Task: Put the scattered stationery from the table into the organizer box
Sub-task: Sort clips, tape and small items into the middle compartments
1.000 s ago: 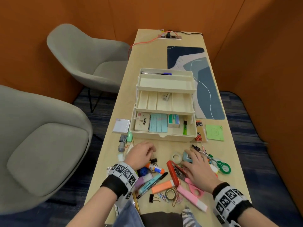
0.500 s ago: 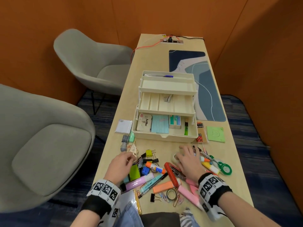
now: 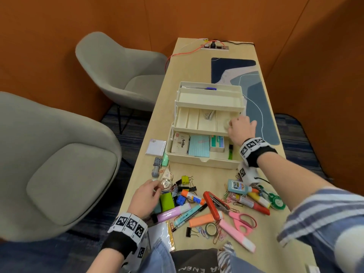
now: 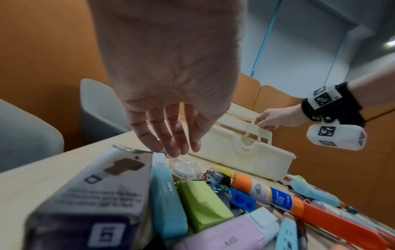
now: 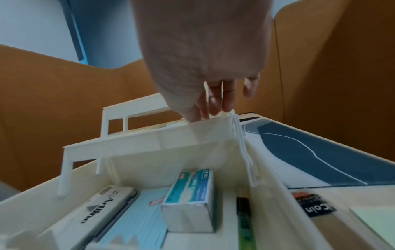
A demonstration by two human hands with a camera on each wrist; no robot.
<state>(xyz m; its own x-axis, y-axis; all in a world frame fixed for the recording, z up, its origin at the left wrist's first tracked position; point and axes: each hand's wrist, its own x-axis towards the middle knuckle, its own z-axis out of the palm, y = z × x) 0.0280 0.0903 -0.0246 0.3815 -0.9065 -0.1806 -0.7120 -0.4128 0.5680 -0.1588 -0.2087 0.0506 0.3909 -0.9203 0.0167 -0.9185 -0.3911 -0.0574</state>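
The cream organizer box (image 3: 202, 161) stands with its tiers spread in mid-table. My right hand (image 3: 229, 124) reaches into the rightmost slot of the middle tray (image 3: 197, 123) and pinches a clear tape roll (image 3: 226, 123). In the right wrist view the right hand (image 5: 207, 111) dips behind the tray wall and the roll is hidden. My left hand (image 3: 157, 186) rests its fingertips on a small clear round dispenser (image 3: 164, 183) at the left of the scattered pile. In the left wrist view its fingers (image 4: 171, 148) hang nearly straight over that dispenser (image 4: 186, 167).
The pile in front of the box holds a glue stick (image 3: 192, 197), red cutter (image 3: 211, 205), pink scissors (image 3: 242, 221), highlighters, clips and a glue bottle (image 3: 237, 186). A white notepad (image 3: 155, 147) lies left of the box. Two grey chairs (image 3: 59, 164) stand left of the table.
My right hand closed on the tape roll on the table and carried it up into the middle tray. My left hand slid left off the pile to the clear dispenser.
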